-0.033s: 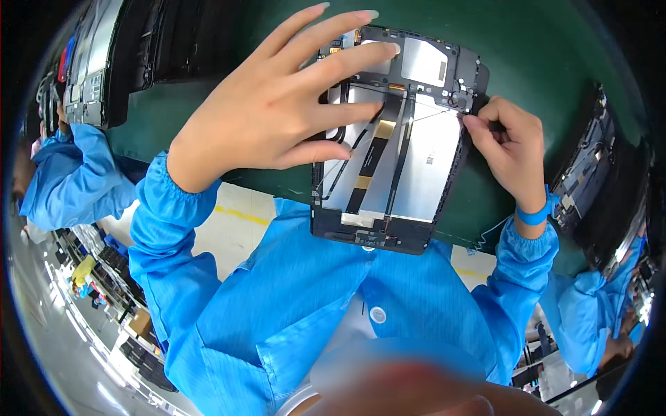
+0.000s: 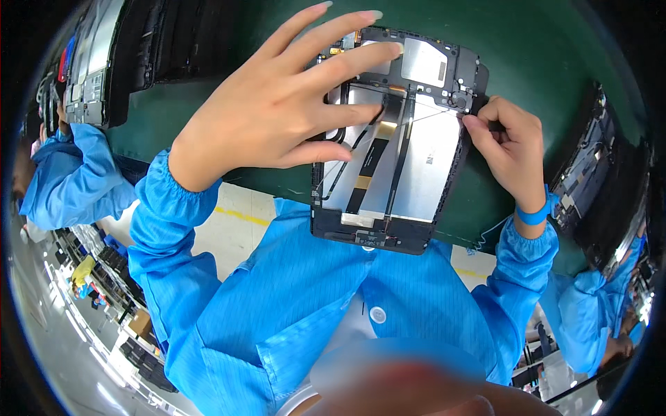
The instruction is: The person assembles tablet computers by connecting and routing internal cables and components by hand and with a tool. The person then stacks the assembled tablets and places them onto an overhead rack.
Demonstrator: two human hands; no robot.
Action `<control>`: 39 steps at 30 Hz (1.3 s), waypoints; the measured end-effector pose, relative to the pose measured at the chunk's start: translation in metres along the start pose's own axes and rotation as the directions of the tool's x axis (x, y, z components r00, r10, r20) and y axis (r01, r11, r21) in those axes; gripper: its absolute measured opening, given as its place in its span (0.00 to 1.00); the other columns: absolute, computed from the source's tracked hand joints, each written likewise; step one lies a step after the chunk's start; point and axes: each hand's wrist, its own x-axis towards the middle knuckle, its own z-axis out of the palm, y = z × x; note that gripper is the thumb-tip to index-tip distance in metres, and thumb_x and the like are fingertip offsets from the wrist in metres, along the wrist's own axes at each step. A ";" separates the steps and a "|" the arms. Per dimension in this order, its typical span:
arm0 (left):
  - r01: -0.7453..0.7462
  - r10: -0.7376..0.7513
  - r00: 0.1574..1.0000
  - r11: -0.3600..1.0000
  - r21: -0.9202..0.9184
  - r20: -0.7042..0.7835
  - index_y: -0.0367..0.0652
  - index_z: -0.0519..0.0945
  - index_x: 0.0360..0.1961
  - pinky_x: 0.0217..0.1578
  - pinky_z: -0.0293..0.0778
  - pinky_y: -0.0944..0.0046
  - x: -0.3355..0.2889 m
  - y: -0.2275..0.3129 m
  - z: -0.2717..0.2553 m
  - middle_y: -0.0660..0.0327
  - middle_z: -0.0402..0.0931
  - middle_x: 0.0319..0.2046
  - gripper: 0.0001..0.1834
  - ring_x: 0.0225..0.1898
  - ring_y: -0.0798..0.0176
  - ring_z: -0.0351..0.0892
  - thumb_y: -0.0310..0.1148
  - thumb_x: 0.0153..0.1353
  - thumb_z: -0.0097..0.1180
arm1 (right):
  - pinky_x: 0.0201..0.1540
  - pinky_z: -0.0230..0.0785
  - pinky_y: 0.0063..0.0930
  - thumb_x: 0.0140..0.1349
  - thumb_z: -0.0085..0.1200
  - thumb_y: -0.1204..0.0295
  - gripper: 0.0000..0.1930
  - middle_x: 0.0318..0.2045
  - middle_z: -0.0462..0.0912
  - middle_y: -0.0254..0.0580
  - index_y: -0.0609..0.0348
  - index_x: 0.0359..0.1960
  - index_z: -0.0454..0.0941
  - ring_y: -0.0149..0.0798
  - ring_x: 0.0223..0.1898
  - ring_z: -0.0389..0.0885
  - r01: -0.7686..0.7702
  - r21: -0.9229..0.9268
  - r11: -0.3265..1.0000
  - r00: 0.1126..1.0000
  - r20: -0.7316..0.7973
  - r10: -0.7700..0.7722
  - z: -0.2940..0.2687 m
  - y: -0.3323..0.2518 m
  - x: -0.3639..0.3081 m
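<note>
An opened tablet (image 2: 429, 159) lies in front of me on the green work surface. Its inside shows silver metal panels, a black upper cover and thin cables. A dark flex cable (image 2: 374, 154) with gold patches runs lengthwise through the middle. My left hand (image 2: 274, 104) is spread over the tablet's upper left part, fingers apart, with one fingertip at the upper cover and others over the cables. What lies under that palm is hidden. My right hand (image 2: 510, 139) is closed, thumb and bent fingers pinching the tablet's upper right edge.
Black-framed device parts (image 2: 94, 69) stand at the left on the green table (image 2: 208, 104). More opened devices (image 2: 586, 166) are at the right edge. Blue-sleeved people sit at both sides. A blue wrist strap (image 2: 534, 213) with a coiled cord (image 2: 489, 232) is on my right wrist.
</note>
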 end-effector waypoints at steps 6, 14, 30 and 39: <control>-0.140 0.128 0.987 0.983 0.121 0.101 0.56 0.81 0.50 0.70 0.51 0.30 0.018 -0.002 0.009 0.47 0.55 0.75 0.27 0.75 0.32 0.51 0.64 0.63 0.56 | 0.21 0.57 0.26 0.58 0.68 0.76 0.10 0.20 0.75 0.38 0.64 0.26 0.77 0.30 0.18 0.70 0.001 -0.018 1.000 1.000 0.004 -0.001 0.000 0.000 0.000; -0.092 0.097 0.994 0.991 0.092 -0.051 0.66 0.82 0.59 0.70 0.54 0.34 0.017 -0.009 0.016 0.51 0.60 0.73 0.36 0.74 0.39 0.57 0.65 0.49 0.63 | 0.21 0.58 0.26 0.60 0.67 0.75 0.10 0.20 0.76 0.39 0.63 0.27 0.77 0.29 0.18 0.70 0.005 -0.009 1.000 0.999 -0.032 -0.005 0.001 0.000 -0.001; -0.112 0.053 0.988 0.888 -0.446 -0.144 0.33 0.81 0.50 0.54 0.74 0.53 0.103 -0.024 0.020 0.46 0.77 0.50 0.18 0.52 0.44 0.77 0.31 0.61 0.61 | 0.22 0.58 0.30 0.58 0.69 0.72 0.11 0.17 0.71 0.39 0.61 0.26 0.77 0.34 0.17 0.66 -0.020 -0.121 0.992 0.994 -0.106 0.007 0.002 0.004 -0.001; -0.236 0.268 0.964 0.841 -0.486 -0.006 0.33 0.86 0.38 0.54 0.72 0.54 0.143 -0.031 0.029 0.48 0.80 0.43 0.16 0.51 0.45 0.77 0.32 0.51 0.71 | 0.23 0.60 0.29 0.59 0.68 0.73 0.09 0.18 0.73 0.39 0.61 0.29 0.79 0.33 0.18 0.69 0.021 -0.112 0.993 0.996 -0.079 -0.030 -0.001 0.004 0.000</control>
